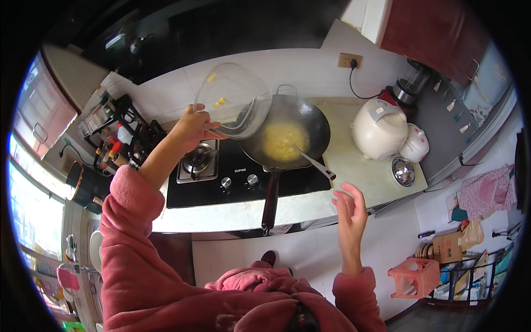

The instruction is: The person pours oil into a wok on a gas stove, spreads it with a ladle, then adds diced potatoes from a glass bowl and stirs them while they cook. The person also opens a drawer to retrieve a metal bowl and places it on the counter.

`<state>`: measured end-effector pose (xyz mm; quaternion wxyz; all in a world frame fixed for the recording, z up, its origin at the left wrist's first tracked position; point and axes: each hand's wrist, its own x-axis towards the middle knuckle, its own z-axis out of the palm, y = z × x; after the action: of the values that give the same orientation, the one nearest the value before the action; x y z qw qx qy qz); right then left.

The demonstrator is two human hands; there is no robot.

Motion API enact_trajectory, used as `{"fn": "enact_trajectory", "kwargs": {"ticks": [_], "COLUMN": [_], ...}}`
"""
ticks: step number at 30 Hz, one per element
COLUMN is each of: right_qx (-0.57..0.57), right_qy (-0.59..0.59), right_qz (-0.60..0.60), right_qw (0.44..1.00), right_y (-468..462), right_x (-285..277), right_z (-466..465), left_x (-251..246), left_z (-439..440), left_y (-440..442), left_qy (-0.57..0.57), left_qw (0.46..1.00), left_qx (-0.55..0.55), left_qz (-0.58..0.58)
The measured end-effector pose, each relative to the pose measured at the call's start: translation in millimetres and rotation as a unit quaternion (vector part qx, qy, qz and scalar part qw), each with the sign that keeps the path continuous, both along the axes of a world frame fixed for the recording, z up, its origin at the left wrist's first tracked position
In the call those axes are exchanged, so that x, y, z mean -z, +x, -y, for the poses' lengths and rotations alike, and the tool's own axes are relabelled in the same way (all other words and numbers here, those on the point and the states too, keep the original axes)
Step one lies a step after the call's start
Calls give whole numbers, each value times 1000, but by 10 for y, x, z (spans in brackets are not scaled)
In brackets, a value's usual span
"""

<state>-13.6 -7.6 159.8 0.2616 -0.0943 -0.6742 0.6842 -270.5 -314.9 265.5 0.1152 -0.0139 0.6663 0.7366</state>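
My left hand (199,126) grips the rim of a clear bowl (253,89), which is tilted above the left side of a dark wok (317,118). A few yellow pieces (220,102) cling inside the bowl. Yellow food in bubbling liquid (285,139) fills the wok's bottom, and faint steam hangs above it. A metal utensil (317,162) leans in the wok with its handle over the near right rim. My right hand (350,207) is in the air near that handle, holding nothing, fingers apart and slightly curled. The wok's long handle (270,203) points towards me.
The wok sits on a black gas hob (232,186); its left burner (197,159) is uncovered. Right on the counter stand a cream rice cooker (379,130), a smaller white pot (415,143) and a shiny metal lid (403,171). Bottles fill a black rack (124,133) at left.
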Motion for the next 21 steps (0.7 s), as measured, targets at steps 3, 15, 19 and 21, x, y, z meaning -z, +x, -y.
{"fn": "enact_trajectory", "kwargs": {"ticks": [3, 15, 19, 21], "right_qx": [-72, -135, -248, -265], "right_qy": [-2, 370, 408, 382], "right_qz": [-102, -196, -178, -143], "right_qw": [992, 898, 860, 874], "right_y": [-364, -1151, -963, -792], "right_x": [-351, -562, -366, -335], "right_z": [231, 1239, 1278, 1292], "left_x": [-73, 269, 364, 408], "left_z": [29, -144, -8, 54], "left_y": [339, 1741, 1973, 2064], "left_qy": [25, 43, 44, 37], "left_qw": [999, 992, 990, 990], "left_qx": [23, 49, 23, 7], "left_qz": [11, 105, 130, 139]}}
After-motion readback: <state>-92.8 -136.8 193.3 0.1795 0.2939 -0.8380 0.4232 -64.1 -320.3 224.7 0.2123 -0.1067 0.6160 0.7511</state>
